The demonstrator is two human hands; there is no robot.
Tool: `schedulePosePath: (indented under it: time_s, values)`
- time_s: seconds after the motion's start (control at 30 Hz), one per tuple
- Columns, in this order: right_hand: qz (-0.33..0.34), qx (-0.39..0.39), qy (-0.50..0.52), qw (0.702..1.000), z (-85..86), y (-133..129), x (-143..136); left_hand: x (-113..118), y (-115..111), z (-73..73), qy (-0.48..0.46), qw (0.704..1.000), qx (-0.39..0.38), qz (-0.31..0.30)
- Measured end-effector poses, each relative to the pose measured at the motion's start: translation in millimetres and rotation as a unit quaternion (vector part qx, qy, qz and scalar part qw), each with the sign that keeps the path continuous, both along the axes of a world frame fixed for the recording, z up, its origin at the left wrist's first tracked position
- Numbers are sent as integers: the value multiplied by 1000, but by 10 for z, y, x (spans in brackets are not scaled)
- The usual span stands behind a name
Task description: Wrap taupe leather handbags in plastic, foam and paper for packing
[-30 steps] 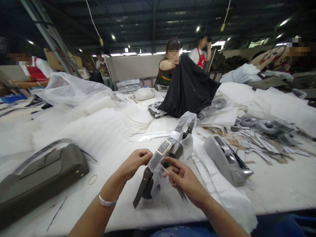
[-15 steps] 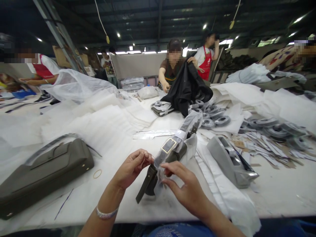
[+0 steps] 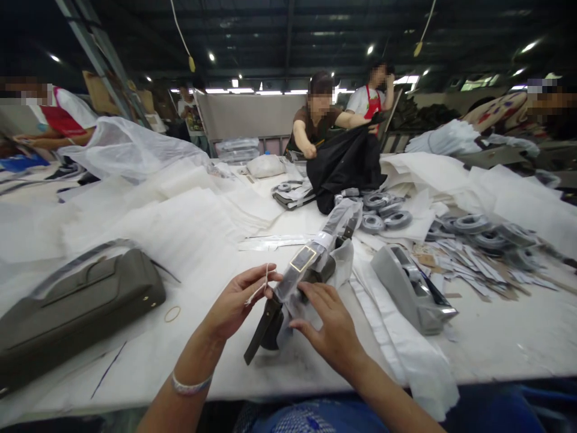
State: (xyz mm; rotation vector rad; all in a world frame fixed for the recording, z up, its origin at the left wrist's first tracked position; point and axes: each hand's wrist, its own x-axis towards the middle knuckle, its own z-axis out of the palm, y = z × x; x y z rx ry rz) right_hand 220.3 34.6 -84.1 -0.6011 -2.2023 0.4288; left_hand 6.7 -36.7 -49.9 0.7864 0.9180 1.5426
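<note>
My left hand (image 3: 241, 297) is pinched closed on a thin white string (image 3: 265, 281), beside the lower end of a plastic-wrapped strap. This grey strap (image 3: 288, 278) has a gold rectangular buckle (image 3: 303, 259) and lies along a dark olive bag (image 3: 322, 272), partly covered by clear film. From the near end a dark leather tab (image 3: 256, 340) sticks out toward me. My right hand (image 3: 329, 325) rests against the film on the strap's right side, thumb and fingers apart. What its fingertips touch is partly hidden.
A grey tape dispenser (image 3: 406, 294) stands at right, near white wrapping sheets (image 3: 381, 325). Another olive handbag (image 3: 90, 307) lies left, with a rubber band (image 3: 172, 314) nearby. Coiled straps (image 3: 473, 224) and paper tags (image 3: 478, 270) sit farther right. Opposite, a co-worker (image 3: 311, 123) handles black cloth (image 3: 347, 165).
The white string now shows clearly in my left hand. My right hand's fingers have spread along the wrapping. The co-worker opposite has stretched the black cloth out sideways. The view has shifted slightly.
</note>
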Motion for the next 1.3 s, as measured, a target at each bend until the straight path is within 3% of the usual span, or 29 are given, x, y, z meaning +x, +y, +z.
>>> schedulePosePath:
  time_s: [0.17,0.3,0.4,0.53,0.67,0.73,0.83,0.97,1.13,1.3]
  values:
    - [19,75,-40,996,-4,-77,-33,31,4,11,19,1000,-3,18]
    - [65,94,-1,994,-39,-70,27,53,-30,34,18,1000,-8,22]
    - [76,47,76,993,10,-57,121,75,-43,51,15,999,-17,30]
    - [137,-63,169,974,216,-121,177,123,-9,78,39,996,-39,65]
    - [204,-99,180,957,409,-174,50,173,34,81,89,990,-41,97]
    - [187,-123,168,960,462,-157,-50,171,28,62,117,987,-28,103]
    - [108,-147,150,972,525,-91,-177,127,-24,18,163,982,-7,94]
    - [76,-113,87,987,649,-26,-254,71,-111,8,218,971,24,92]
    - [77,-51,1,996,746,-68,-304,146,-149,198,314,933,55,169]
    - [99,-72,-22,992,770,-102,-290,267,-201,428,489,833,153,209]
